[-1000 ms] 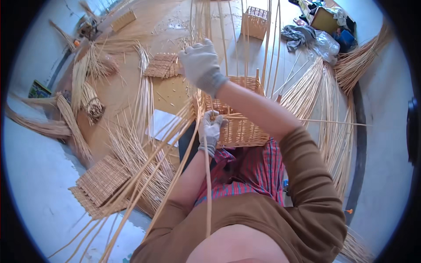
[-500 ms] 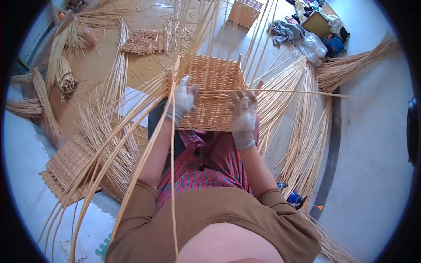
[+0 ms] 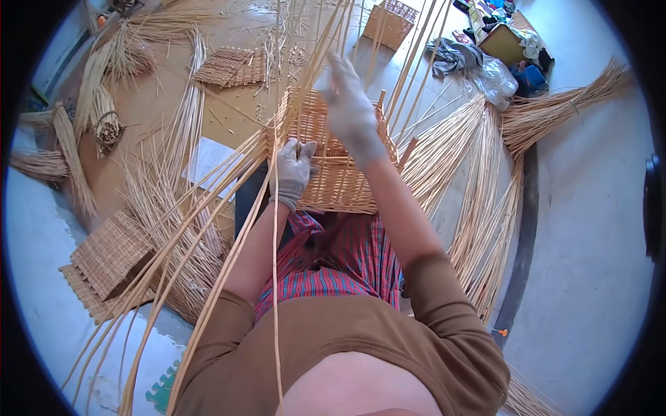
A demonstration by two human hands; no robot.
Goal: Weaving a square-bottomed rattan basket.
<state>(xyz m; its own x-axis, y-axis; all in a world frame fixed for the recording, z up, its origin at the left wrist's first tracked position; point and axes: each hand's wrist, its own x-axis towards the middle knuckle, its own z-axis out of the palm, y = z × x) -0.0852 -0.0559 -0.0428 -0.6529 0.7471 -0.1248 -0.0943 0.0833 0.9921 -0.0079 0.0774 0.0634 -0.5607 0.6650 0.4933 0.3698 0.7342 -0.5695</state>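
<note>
A half-woven wicker basket (image 3: 340, 187) with long upright stakes stands over my lap, its near wall toward me. My left hand (image 3: 293, 170), in a pale work glove, is closed on the basket's near wall at the left corner, beside long canes slanting down past my left arm. My right hand (image 3: 350, 107), gloved too, is raised over the basket among the stakes, its fingers pointing up and away. They are blurred, and whether a cane lies in them is hidden. A short wooden stick (image 3: 409, 151) juts up at the basket's right corner.
Loose cane bundles (image 3: 479, 166) spread over the floor on the right. More bundles (image 3: 107, 125) lie at the far left. Woven panels (image 3: 114, 253) are at the near left, another woven piece (image 3: 232, 66) farther off. A finished-looking basket (image 3: 388, 24) and a cluttered box (image 3: 506, 41) stand at the back.
My right hand has risen up and leftward from the basket's right side to above it. The long cane that stretched out to the right no longer shows there. My left hand has curled closed.
</note>
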